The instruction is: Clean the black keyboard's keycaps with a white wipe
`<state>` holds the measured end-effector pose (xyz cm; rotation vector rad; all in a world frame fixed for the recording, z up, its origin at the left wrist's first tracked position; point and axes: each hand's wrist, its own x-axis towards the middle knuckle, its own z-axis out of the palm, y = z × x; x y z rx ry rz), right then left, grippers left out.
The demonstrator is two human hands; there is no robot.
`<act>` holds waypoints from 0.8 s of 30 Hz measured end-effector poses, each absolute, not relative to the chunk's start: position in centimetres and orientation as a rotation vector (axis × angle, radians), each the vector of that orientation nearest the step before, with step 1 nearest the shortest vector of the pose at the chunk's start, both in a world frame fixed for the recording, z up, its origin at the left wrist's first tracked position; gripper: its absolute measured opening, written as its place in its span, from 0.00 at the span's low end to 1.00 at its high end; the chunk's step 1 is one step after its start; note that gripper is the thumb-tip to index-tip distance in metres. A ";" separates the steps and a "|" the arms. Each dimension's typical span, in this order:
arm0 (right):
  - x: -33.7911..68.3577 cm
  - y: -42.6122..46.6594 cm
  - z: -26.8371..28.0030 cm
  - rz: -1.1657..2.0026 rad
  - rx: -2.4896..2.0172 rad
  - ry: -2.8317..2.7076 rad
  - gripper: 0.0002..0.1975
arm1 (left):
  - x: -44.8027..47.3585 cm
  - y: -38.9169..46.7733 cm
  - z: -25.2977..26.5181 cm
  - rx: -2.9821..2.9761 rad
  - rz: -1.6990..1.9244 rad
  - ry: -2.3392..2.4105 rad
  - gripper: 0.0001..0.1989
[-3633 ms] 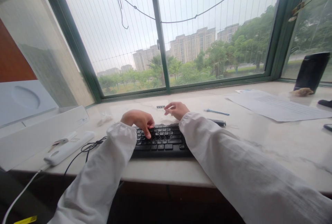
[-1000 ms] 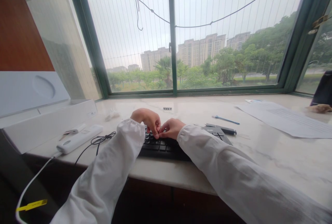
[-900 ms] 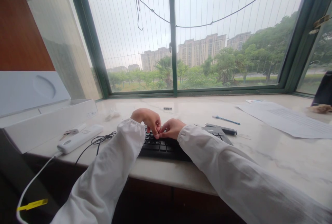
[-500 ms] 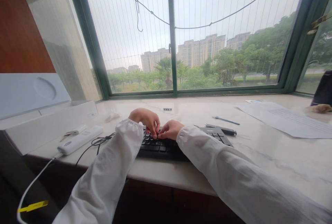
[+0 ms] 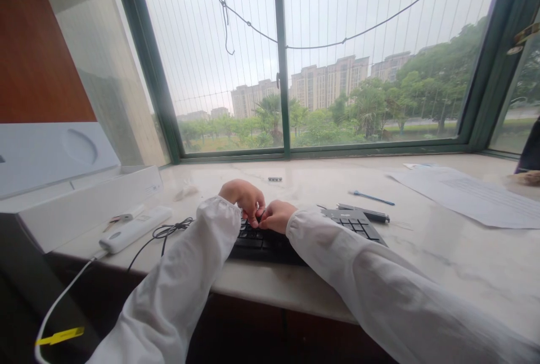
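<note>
A black keyboard (image 5: 257,252) lies on the marble-patterned counter, its middle hidden under my hands and right sleeve. My left hand (image 5: 243,197) bends down over the keys with its thumb and fingers pinched together. Right beside it, my right hand (image 5: 277,215) is closed too, its fingertips meeting the left ones just above the keys. Whatever sits between the fingertips is too small and covered to make out. Past the right sleeve shows the number pad (image 5: 358,228).
Behind the hands lies a small dark strip (image 5: 275,179). To the right are a blue stick-like tool (image 5: 373,198), a black pen-like tool (image 5: 371,215) and paper sheets (image 5: 459,192). At left are a power strip (image 5: 137,229), a black cable (image 5: 169,230) and a white box (image 5: 97,203).
The view has shifted slightly. Over the same part of the keyboard, my two hands have drawn a little closer together, fingers still pinched.
</note>
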<state>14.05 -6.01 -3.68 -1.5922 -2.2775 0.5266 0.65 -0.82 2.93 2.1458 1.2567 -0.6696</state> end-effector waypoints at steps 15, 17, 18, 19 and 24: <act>13.5 -7.3 -3.0 0.574 -1.623 -2.302 0.10 | 0.9 -0.8 2.6 2.263 -0.672 1.199 0.23; 13.5 -7.3 -3.3 0.565 -1.604 -2.293 0.09 | 0.6 -0.8 2.5 2.243 -0.620 1.139 0.22; 13.6 -7.3 -3.3 0.571 -1.608 -2.283 0.09 | 0.3 -0.7 2.6 2.230 -0.593 1.107 0.21; 13.6 -7.4 -3.1 0.582 -1.613 -2.265 0.08 | 0.0 -0.7 2.6 2.218 -0.566 1.081 0.21; 15.4 -7.1 -0.7 0.591 -1.587 -2.127 0.11 | -2.0 0.0 3.3 2.260 -0.312 1.189 0.18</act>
